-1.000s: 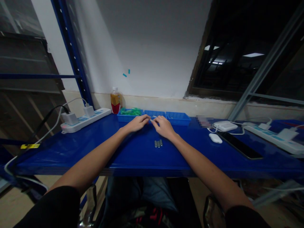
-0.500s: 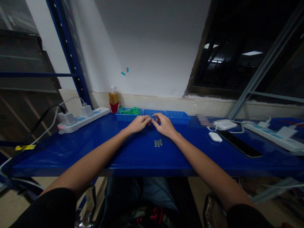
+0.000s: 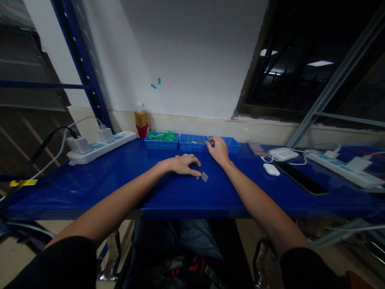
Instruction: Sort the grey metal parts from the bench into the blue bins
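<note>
My left hand (image 3: 184, 164) is low over the blue table, thumb and fingers apart. Its thumb tip comes close to small grey metal cylinders (image 3: 205, 177) lying on the table, and a tiny pale piece (image 3: 197, 177) shows by the thumb; I cannot tell whether they touch. My right hand (image 3: 219, 150) reaches to the right end of the middle blue tray (image 3: 192, 148), thumb and forefinger pinched together at its rim. Whatever is between those fingertips is too small to make out. Small pale and grey parts (image 3: 195, 142) lie inside that tray.
A blue tray of green plastic pieces (image 3: 164, 136) stands left, beside a drink bottle (image 3: 142, 120). Another blue tray (image 3: 233, 146) is partly behind my right hand. Power strips (image 3: 102, 148) lie at both sides; a phone (image 3: 300, 178) and white earbud case (image 3: 271, 169) lie right.
My hands have parted from where they met before the middle tray. The left came down toward the grey cylinders, which now sit closer together and tilted; the right went to the tray.
</note>
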The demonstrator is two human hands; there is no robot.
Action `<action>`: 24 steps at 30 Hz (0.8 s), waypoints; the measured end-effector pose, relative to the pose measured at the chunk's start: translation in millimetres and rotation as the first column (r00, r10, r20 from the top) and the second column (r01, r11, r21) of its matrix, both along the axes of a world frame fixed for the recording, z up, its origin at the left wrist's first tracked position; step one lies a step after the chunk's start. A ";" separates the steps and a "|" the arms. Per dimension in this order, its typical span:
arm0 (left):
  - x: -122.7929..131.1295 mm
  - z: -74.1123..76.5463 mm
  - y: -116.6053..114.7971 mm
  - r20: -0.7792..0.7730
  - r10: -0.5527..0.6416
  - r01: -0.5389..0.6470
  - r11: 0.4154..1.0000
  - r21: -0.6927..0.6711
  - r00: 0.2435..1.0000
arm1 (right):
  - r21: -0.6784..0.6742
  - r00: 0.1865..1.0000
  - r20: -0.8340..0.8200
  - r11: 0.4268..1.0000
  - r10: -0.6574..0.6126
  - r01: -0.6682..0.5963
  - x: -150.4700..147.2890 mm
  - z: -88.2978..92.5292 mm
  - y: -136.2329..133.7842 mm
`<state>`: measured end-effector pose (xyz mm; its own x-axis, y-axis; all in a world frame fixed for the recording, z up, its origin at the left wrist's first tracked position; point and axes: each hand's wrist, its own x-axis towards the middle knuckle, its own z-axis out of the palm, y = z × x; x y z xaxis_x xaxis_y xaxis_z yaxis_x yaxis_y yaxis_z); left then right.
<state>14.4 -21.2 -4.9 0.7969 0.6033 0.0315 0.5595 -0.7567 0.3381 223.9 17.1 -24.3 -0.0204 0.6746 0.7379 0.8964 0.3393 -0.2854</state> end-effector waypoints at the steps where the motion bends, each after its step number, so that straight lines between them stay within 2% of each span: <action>1: -0.5 -1.3 3.3 0.028 -0.019 0.018 1.000 0.015 0.999 | -0.004 1.000 0.011 1.000 -0.008 0.008 0.1 -1.4 0.9; 6: -6.9 -3.2 17.0 0.117 -0.112 0.104 0.992 0.072 0.987 | 0.003 0.999 0.049 1.000 -0.018 0.018 -3.4 -5.2 3.7; 11: -13.7 1.8 18.0 0.091 -0.197 0.197 0.980 0.011 0.976 | -0.041 0.999 0.049 0.999 -0.011 0.013 0.0 -3.6 6.4; 14: -13.9 1.7 18.6 0.079 -0.177 0.176 0.984 0.013 0.981 | -0.056 0.999 0.046 0.998 0.017 -0.014 2.7 -2.9 7.5; 20: -10.0 -0.9 19.6 0.134 -0.123 0.109 0.988 0.105 0.983 | -0.087 0.996 0.091 0.996 0.022 -0.014 3.5 -4.8 8.3; 24: -10.4 -0.8 24.1 0.250 -0.055 0.016 0.988 0.156 0.967 | -0.087 0.994 0.109 0.996 0.010 -0.001 -0.3 -1.8 1.6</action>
